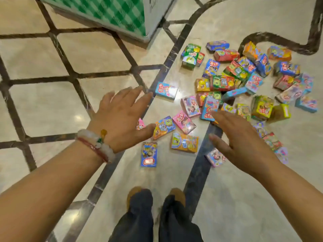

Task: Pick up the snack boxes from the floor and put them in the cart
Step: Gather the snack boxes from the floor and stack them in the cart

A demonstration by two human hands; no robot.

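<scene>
Both open, empty hands (122,116) (243,142) hover over floor-strewn snack boxes (232,81).

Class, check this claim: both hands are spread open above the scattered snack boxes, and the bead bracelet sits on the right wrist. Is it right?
Not quite. The head view shows the bead bracelet on the left wrist. Both the left hand and right hand are spread open above the snack boxes.

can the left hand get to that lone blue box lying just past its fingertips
Probably yes. The left hand is open and holds nothing, and the blue box lies flat and apart from the pile, with only bare floor between them.
</scene>
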